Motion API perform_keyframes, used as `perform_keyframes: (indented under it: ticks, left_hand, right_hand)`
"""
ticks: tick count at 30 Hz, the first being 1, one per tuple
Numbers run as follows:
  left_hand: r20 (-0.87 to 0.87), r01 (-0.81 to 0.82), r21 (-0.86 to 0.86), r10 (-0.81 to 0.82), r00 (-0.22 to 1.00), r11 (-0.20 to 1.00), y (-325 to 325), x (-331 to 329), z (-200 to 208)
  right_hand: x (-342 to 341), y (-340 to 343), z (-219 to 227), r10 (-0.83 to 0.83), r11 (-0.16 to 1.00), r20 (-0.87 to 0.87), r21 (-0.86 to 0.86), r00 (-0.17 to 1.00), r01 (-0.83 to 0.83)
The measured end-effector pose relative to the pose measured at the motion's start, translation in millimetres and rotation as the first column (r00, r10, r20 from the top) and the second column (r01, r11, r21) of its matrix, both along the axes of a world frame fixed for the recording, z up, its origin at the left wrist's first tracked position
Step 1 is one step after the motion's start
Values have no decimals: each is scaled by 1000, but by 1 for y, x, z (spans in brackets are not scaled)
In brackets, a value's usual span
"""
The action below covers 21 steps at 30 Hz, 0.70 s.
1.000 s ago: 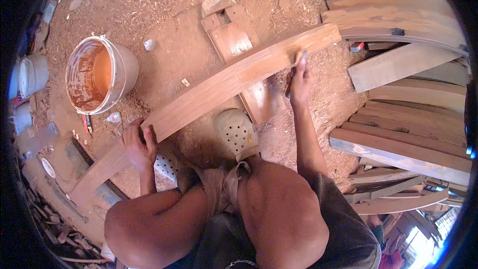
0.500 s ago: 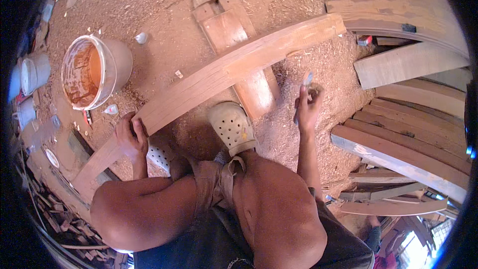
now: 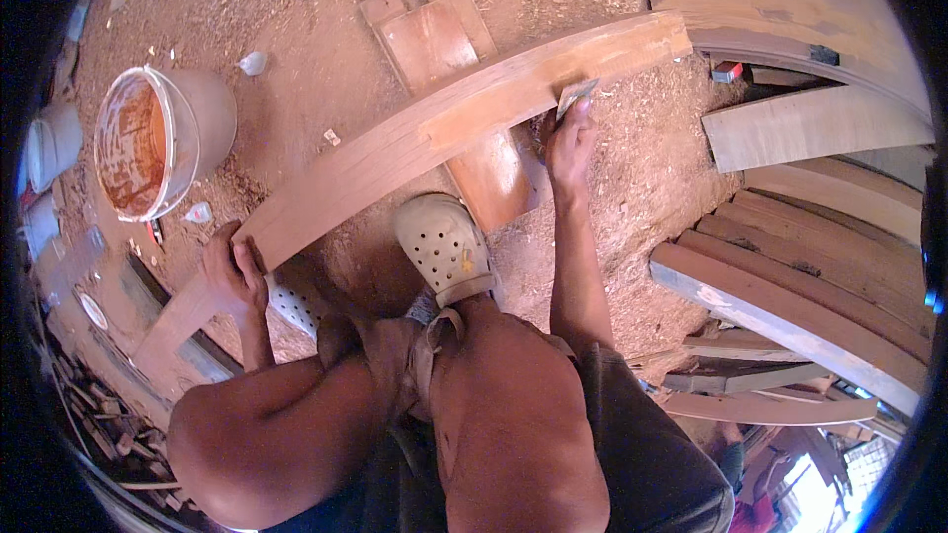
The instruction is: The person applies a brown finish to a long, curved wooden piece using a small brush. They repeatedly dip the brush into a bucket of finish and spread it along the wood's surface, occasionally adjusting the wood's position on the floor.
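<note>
Plank (image 3: 434, 138): long, curved, reddish-brown, running from lower left to upper right across my knees, above the sawdust ground (image 3: 306, 30). One paler, freshly coated patch near its upper right end.

My left hand (image 3: 229, 271): closed around the plank's lower left part, fingers wrapped over its near edge.

My right hand (image 3: 571, 138): fingers pinched on a small flat grey scraper (image 3: 578, 94), whose edge touches the plank's near side close to the right end.

Clog (image 3: 444, 247): pale, perforated, on my foot just below the middle of the plank. A second perforated clog (image 3: 293, 304) shows beside my left wrist, partly hidden.

Block (image 3: 444, 59): a flat wooden piece lying under the plank, crossing it at an angle.

Bucket (image 3: 212, 114): white, tilted, its inside coated orange-brown, standing left of the plank and well apart from both hands.

Boards (image 3: 810, 188): a stack of curved timbers at the right, near my right forearm but not touching it.

Tubs (image 3: 49, 143): pale containers at the far left edge, behind the bucket.
</note>
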State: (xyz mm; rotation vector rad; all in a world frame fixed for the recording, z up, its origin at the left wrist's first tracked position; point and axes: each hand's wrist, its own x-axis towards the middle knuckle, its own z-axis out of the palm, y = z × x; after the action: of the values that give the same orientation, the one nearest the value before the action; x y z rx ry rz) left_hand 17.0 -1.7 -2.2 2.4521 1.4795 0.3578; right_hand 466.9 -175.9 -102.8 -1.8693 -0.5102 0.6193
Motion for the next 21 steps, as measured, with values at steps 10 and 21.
perform_keyframes:
  ticks: [10, 21]
  left_hand:
    - [-48, -60, 3, 60, 997, 998, -7, 2, 9]
    - [-28, -42, -45, 40, 999, 998, -3, 3, 14]
  right_hand:
    - [72, -61, 94, 169, 874, 239, -485, 956, -34]
    - [107, 44, 167, 762, 610, 502, -769, 409, -192]
